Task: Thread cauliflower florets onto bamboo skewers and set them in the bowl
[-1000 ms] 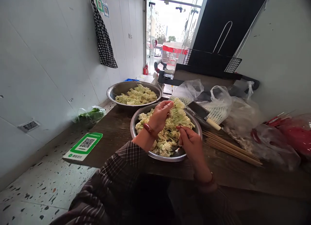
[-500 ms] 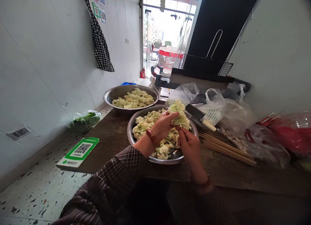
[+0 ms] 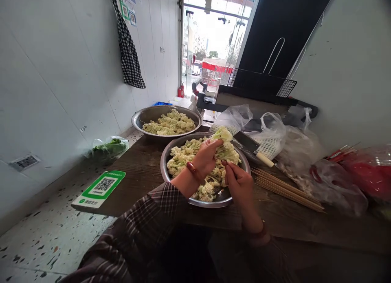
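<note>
My left hand (image 3: 205, 160), closed, grips a pale green and white cauliflower floret (image 3: 224, 135) above the near metal bowl (image 3: 164, 173). This bowl is filled with loose cauliflower florets (image 3: 182, 160). Just right of and below the held piece, my right hand (image 3: 239, 181) is pinched over the bowl's right side. What lies between its fingertips is too small and hidden to make out. A bundle of thin bamboo skewers (image 3: 287, 190) rests on the dark wooden table to the right of the bowl.
Behind stands a second metal bowl (image 3: 136, 122) of cauliflower. A cleaver with a pale wooden handle (image 3: 264, 159) lies beyond the skewers, near plastic bags (image 3: 301, 146) and a red bag (image 3: 366, 173). A green QR-code sign (image 3: 100, 188) sits at the table's left edge.
The camera view has shifted slightly. My left hand still holds the floret at nearly the same spot, and my right hand's pinched fingertips stay close below it.
</note>
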Action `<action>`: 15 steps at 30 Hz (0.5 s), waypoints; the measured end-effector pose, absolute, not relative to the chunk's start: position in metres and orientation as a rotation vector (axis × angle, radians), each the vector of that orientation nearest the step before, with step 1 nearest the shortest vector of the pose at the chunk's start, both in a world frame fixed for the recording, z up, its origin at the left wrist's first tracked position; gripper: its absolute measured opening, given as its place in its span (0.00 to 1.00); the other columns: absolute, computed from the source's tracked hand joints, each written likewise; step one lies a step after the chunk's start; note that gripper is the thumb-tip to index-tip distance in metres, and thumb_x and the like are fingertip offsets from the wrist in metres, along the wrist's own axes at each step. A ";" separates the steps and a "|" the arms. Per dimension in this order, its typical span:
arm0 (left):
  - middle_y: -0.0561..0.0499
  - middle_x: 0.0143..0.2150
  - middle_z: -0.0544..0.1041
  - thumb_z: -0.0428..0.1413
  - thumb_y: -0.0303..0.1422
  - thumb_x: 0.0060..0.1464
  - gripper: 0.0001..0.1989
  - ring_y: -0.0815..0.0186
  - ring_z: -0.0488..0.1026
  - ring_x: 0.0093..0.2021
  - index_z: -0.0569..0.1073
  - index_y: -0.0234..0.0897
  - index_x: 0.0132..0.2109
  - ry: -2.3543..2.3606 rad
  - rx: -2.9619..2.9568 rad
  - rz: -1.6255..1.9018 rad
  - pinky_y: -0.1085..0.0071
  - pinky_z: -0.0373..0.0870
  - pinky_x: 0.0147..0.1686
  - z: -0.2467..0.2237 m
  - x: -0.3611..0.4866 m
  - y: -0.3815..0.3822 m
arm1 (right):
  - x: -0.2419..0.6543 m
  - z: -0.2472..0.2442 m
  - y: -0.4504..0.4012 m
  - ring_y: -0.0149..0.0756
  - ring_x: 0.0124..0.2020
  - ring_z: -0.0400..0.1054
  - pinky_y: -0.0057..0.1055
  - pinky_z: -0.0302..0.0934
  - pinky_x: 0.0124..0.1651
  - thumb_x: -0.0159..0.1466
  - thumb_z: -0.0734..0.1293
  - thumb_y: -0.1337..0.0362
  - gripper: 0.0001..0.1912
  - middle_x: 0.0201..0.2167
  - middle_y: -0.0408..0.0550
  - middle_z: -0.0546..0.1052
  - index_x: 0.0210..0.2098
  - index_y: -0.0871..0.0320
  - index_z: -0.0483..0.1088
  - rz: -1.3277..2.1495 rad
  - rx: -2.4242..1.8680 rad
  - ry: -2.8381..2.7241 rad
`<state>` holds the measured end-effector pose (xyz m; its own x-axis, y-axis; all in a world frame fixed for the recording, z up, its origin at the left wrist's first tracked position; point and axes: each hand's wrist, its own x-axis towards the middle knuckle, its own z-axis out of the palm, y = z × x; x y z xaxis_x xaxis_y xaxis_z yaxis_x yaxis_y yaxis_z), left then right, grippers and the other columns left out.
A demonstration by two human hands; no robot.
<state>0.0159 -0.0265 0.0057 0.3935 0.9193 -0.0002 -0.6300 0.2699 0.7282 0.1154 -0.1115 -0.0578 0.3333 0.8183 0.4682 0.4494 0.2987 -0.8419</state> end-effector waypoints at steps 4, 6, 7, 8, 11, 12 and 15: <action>0.52 0.26 0.76 0.61 0.25 0.46 0.04 0.70 0.72 0.27 0.75 0.33 0.33 0.440 0.742 1.082 0.74 0.68 0.30 0.005 0.019 -0.028 | 0.117 -0.059 -0.113 0.35 0.23 0.66 0.30 0.62 0.28 0.67 0.63 0.52 0.19 0.17 0.43 0.72 0.40 0.59 0.81 0.296 -1.347 -1.294; 0.51 0.26 0.76 0.60 0.25 0.47 0.04 0.70 0.73 0.27 0.75 0.33 0.33 0.426 0.750 1.083 0.74 0.68 0.30 0.005 0.020 -0.028 | 0.117 -0.058 -0.113 0.36 0.23 0.67 0.31 0.62 0.29 0.67 0.63 0.53 0.19 0.18 0.44 0.73 0.39 0.59 0.81 0.288 -1.348 -1.305; 0.51 0.26 0.76 0.60 0.25 0.47 0.04 0.70 0.72 0.27 0.75 0.33 0.33 0.420 0.753 1.087 0.74 0.68 0.30 0.004 0.021 -0.027 | 0.117 -0.058 -0.114 0.36 0.24 0.68 0.31 0.63 0.29 0.67 0.63 0.53 0.19 0.18 0.44 0.73 0.39 0.59 0.81 0.290 -1.346 -1.312; 0.52 0.26 0.76 0.60 0.25 0.47 0.04 0.71 0.71 0.26 0.75 0.33 0.33 0.415 0.754 1.091 0.74 0.68 0.29 0.003 0.022 -0.027 | 0.117 -0.057 -0.114 0.36 0.24 0.68 0.31 0.63 0.30 0.67 0.63 0.53 0.19 0.19 0.44 0.74 0.38 0.59 0.81 0.291 -1.342 -1.316; 0.52 0.25 0.75 0.61 0.24 0.46 0.04 0.72 0.70 0.25 0.73 0.32 0.32 0.407 0.748 1.095 0.74 0.67 0.29 0.001 0.023 -0.027 | 0.117 -0.057 -0.115 0.36 0.25 0.69 0.31 0.63 0.30 0.68 0.62 0.54 0.18 0.21 0.45 0.75 0.36 0.58 0.80 0.291 -1.337 -1.317; 0.52 0.25 0.75 0.61 0.24 0.46 0.05 0.72 0.70 0.25 0.73 0.32 0.32 0.404 0.747 1.097 0.74 0.67 0.30 0.000 0.023 -0.027 | 0.117 -0.056 -0.115 0.37 0.26 0.70 0.32 0.63 0.30 0.68 0.62 0.55 0.18 0.21 0.46 0.75 0.36 0.58 0.80 0.290 -1.340 -1.316; 0.53 0.25 0.74 0.61 0.24 0.46 0.05 0.72 0.69 0.25 0.72 0.33 0.31 0.396 0.734 1.108 0.75 0.67 0.29 -0.001 0.024 -0.027 | 0.117 -0.056 -0.116 0.39 0.29 0.72 0.32 0.63 0.31 0.68 0.62 0.55 0.17 0.23 0.47 0.77 0.37 0.57 0.80 0.287 -1.352 -1.319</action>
<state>0.0240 -0.0272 -0.0009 0.4117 0.9090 0.0651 -0.6620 0.2493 0.7068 0.1169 -0.1158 -0.0560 0.3345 0.7929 0.5093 0.5097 0.3024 -0.8055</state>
